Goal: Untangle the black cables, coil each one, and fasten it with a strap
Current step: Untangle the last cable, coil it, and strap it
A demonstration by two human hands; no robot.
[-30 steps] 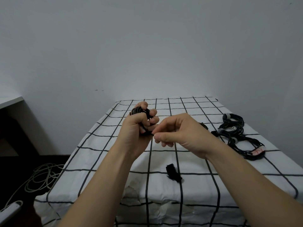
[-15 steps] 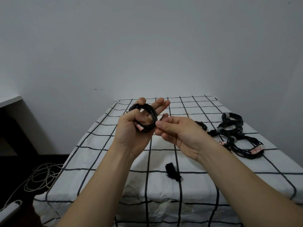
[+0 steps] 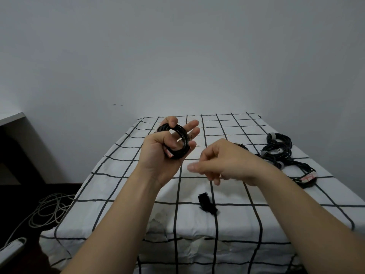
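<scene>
The left hand [image 3: 158,153] is raised above the table [image 3: 118,175], clamped on a coil [image 3: 182,139] of black cable. The thumb hooks through the ring from above, one finger curls under it, and the other fingers lie straight behind it. The right hand [image 3: 223,161] hangs at 4 o'clock of the coil, apart from it. Its fingers are loosely curled and blurred, and I cannot tell whether they pinch anything.

A loose black strap [image 3: 207,203] lies on the checked cloth at 6 o'clock of the right hand, near the front edge. The step in hand looks like fastening:

- The left hand should keep the loops squeezed flat so none springs out.
- The right hand should fetch the strap and thread it through the ring.
- The strap should be wrapped tight where the turns sit together, and its end pressed down.
- The cable's plug ends should be tucked in first, or they may slip free.

At 3 o'clock on the table lies a pile of cables [image 3: 280,151], some of them coiled and banded with grey wraps. On the floor at 8 o'clock is a white cord [image 3: 47,210].

A small red-and-white tag [image 3: 169,154] shows at the coil's lower edge against the palm. A white label [image 3: 308,177] with red marks sits on the pile's near end. Neither can be read.
</scene>
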